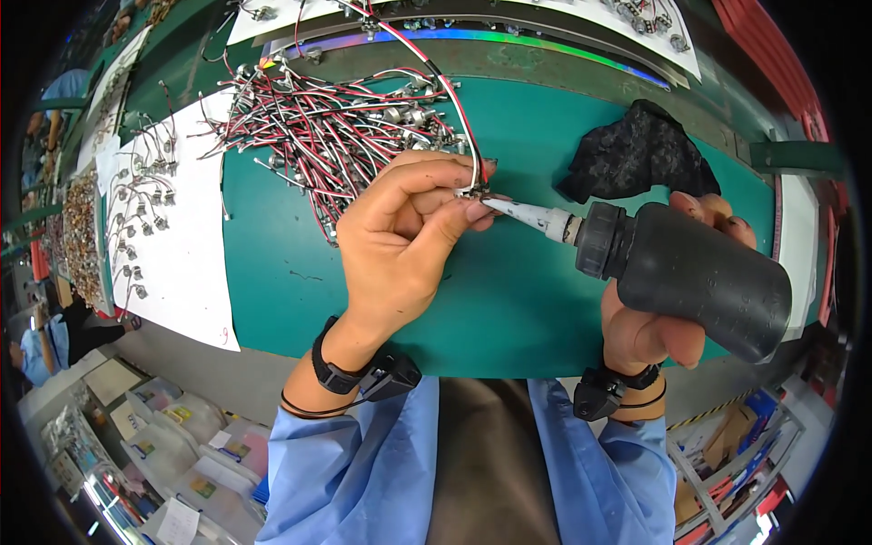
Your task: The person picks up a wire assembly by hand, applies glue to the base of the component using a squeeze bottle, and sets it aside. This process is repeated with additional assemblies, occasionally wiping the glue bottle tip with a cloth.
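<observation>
White sheet: the sheet [191, 282] lies at the far left, with small wired pieces spread along it.
Wired pile: the heap [313, 132] of red, white and black leads with metal-bodied pieces sits on the green counter [286, 304], partly over the sheet's edge; its leads cross so densely that lifting one could drag others along.
Left hand: the hand [395, 245] is near the heap, its grip pinching one wired part between thumb and fingers; if that pinch rolls, the small piece could twist out of line.
Wired part: the part [471, 192] is at the left fingertips, in front of the nozzle, its leads arching up and away over the heap; a snag there could tug it sideways.
Nozzle: the pale tapered nozzle [538, 218] points left, its tip at or just beside the part; contact is too fine to tell. A slight wobble could put the tip on the thumb instead.
Black cloth: the crumpled cloth [636, 156] lies behind the bottle.
Right hand: the hand [639, 329] has its grip wrapped around the bottle, fingers beyond and thumb nearer.
Bottle: the black bottle [713, 282] is tilted, nozzle leftward; too hard a squeeze could push out excess, should it hold liquid.
</observation>
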Motion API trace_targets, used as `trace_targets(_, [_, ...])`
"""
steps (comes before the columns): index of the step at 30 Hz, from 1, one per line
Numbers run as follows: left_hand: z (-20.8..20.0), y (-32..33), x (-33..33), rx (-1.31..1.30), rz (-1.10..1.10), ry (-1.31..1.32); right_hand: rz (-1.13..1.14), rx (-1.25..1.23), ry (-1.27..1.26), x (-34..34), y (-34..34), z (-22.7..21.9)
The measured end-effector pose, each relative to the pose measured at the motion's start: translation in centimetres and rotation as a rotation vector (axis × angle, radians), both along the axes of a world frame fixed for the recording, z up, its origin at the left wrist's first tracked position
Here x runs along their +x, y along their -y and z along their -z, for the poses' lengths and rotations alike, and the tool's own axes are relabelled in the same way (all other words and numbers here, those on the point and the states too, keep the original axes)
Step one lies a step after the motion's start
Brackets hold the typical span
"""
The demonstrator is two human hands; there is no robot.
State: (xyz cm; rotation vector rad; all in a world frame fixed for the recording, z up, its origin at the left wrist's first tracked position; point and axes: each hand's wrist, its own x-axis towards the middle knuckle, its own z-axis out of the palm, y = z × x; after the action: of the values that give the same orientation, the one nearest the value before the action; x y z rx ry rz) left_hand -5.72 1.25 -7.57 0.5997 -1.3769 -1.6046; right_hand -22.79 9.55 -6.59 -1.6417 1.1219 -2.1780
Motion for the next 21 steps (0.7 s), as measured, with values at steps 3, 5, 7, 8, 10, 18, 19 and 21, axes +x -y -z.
trace_targets(3, [0.23,0.06,-0.02,-0.035,0.007,-0.032,-0.042,-0.016,0.05,0.33,0.14,-0.24])
trace_targets(5, [0.27,0.02,0.02,-0.052,0.009,-0.046,-0.058,-0.012,0.005,0.14,0.11,-0.32])
trace_targets(7, [0.07,0.07,-0.04,-0.042,0.014,-0.042,-0.065,-0.01,-0.018,0.01,0.15,-0.32])
trace_targets(8, [0.0,0.08,-0.06,-0.037,0.016,-0.04,-0.077,-0.021,-0.024,-0.04,0.22,-0.29])
trace_targets(10, [-0.05,0.15,-0.06,-0.05,0.016,-0.03,-0.1,-0.042,-0.037,-0.12,0.29,-0.26])
trace_targets(18, [0.11,0.15,0.06,-0.082,0.018,0.014,-0.084,-0.051,-0.091,-0.29,0.34,-0.31])
trace_targets(19, [0.14,0.15,0.06,-0.099,0.015,0.022,-0.084,-0.05,-0.092,-0.26,0.27,-0.33])
trace_targets(21, [0.16,0.15,0.07,-0.117,0.012,0.031,-0.109,-0.031,-0.056,-0.14,-0.01,-0.44])
